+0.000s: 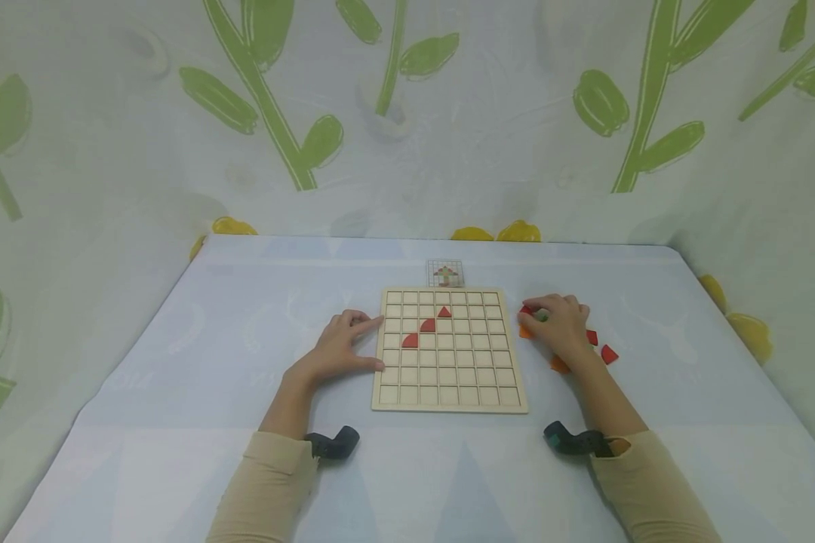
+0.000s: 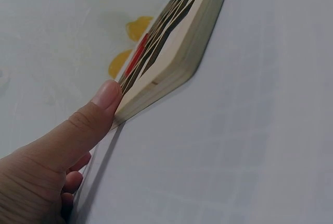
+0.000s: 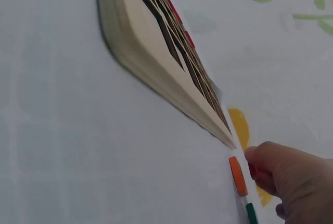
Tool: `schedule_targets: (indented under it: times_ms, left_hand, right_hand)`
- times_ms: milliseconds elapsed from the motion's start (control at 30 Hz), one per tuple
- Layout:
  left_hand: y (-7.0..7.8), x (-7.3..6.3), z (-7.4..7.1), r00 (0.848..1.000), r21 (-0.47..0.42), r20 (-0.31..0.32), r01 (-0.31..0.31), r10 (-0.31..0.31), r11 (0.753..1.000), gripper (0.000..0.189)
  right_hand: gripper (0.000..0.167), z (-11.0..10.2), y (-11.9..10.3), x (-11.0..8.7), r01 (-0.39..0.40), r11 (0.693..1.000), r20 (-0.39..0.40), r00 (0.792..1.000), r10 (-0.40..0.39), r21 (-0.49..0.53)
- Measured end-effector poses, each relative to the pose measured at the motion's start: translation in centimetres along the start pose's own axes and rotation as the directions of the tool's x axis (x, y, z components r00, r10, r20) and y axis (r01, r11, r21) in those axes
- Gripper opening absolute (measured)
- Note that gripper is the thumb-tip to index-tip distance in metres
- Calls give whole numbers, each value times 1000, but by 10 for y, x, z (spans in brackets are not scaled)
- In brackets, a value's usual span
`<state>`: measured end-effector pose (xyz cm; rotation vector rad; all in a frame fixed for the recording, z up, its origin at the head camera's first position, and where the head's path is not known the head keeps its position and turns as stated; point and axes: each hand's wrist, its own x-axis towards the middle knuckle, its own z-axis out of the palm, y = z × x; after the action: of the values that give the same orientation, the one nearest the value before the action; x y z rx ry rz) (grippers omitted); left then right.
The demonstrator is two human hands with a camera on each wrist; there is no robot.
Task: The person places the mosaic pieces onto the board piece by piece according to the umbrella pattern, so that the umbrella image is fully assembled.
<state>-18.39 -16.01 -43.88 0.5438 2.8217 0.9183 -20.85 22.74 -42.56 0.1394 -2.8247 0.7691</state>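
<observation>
A square wooden grid board (image 1: 449, 403) lies on the table with three red pieces in its cells: a triangle (image 1: 444, 312) and two quarter circles, one (image 1: 428, 326) above the other (image 1: 410, 342). My left hand (image 1: 339, 347) touches the board's left edge with spread thumb and forefinger; in the left wrist view the thumb (image 2: 78, 135) rests against its side. Right of the board, my right hand (image 1: 562, 326) pinches a small red piece (image 3: 253, 171), mostly covered by the fingers, so its shape cannot be told. Beneath that hand lie orange (image 1: 526, 332) and green (image 1: 542, 316) pieces.
Behind the board lies a small pattern card (image 1: 444, 273) with a gridded red and green figure. More loose pieces lie near the right wrist: an orange one (image 1: 560, 366), a red one (image 1: 592, 337) and a red quarter circle (image 1: 609, 354). A leaf-printed curtain hangs behind the table.
</observation>
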Motion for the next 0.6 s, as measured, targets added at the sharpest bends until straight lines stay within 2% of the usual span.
schedule_targets:
  times_ms: [233, 600]
  left_hand:
    - [-1, 1, 1, 1000, -3, 4, -3, 3, 1000, 87]
    - [-2, 2, 1, 1000, 0, 4, 1, -1, 1000, 87]
  right_hand:
    - [33, 5, -8, 1, 62, 997, -9, 998, -61, 42]
    - [30, 9, -23, 1, 96, 994, 10, 995, -97, 54]
